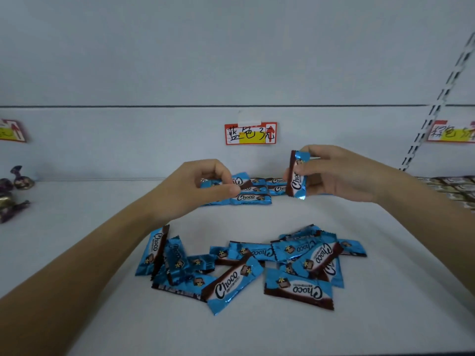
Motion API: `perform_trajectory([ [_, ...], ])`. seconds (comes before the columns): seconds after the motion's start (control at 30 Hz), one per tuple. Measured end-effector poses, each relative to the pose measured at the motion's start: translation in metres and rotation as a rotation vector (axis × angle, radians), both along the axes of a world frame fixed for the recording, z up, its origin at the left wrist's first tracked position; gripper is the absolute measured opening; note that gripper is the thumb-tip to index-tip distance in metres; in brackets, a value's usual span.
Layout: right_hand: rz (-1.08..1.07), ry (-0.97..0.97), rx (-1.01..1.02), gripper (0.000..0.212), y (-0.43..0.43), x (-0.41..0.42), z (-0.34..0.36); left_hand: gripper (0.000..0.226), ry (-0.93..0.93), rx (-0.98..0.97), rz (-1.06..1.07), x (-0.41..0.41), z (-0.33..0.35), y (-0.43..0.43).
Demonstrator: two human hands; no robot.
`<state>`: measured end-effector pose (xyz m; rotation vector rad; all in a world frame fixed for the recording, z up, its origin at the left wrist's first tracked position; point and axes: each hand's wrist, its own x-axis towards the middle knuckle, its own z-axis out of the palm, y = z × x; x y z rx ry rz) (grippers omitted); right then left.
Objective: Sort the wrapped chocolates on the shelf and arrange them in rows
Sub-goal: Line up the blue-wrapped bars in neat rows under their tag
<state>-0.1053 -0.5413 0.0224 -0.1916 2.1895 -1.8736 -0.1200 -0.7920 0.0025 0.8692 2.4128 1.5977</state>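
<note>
The shelf [359, 317] carries blue wrapped chocolates marked "Choco".

1. Right hand [341, 173]: fingers and thumb grasp one held chocolate [297, 179] upright, clear of the shelf.
2. Left hand [203, 186]: fingers are curled and pinch a row chocolate [240, 179] at the back row [253, 197], between both hands.
3. A loose pile [257, 268] lies below the fingers, nearer the person.
4. A price label [250, 133] above the fingers reads "蓝色3元".

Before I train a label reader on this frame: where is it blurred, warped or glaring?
Head view: loose pile sharp, foil glinting; centre tag readable; left tag, right tag and purple sweets smeared at the edges; slotted upright slants from wide-angle warp; light soft, shadows faint.
</note>
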Motion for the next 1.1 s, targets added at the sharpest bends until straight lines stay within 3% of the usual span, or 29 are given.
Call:
perform_trajectory([
  [0.07,-0.042,0.006,0.018,0.015,0.016,0.001,-0.004,0.006,0.002,-0.067,-0.020,-0.002,-0.001,0.007],
  [0.2,-0.155,0.048,0.000,0.019,0.037,0.003,-0.011,0.015,0.020,-0.179,-0.050,-0.007,0.002,0.030],
  [0.33,-0.175,0.117,0.164,0.013,0.052,0.005,-0.015,0.012,0.124,-0.297,0.007,-0.013,0.005,0.060],
  [0.53,-0.224,0.180,0.335,0.011,0.069,0.007,-0.017,0.013,0.045,-0.132,0.088,-0.015,0.002,0.100],
  [0.67,-0.169,0.183,0.387,0.014,0.071,0.006,-0.020,0.041,-0.074,-0.011,0.102,-0.012,-0.006,0.104],
  [0.73,-0.131,0.199,0.482,0.019,0.070,0.006,-0.024,0.050,-0.020,-0.007,0.083,-0.010,-0.010,0.100],
  [0.83,-0.058,0.258,0.628,0.020,0.068,0.006,-0.028,0.019,0.104,-0.063,0.085,-0.010,-0.014,0.097],
  [1.1,-0.022,0.419,0.965,0.009,0.064,0.006,-0.034,0.010,0.405,-0.471,0.103,-0.013,-0.029,0.107],
])
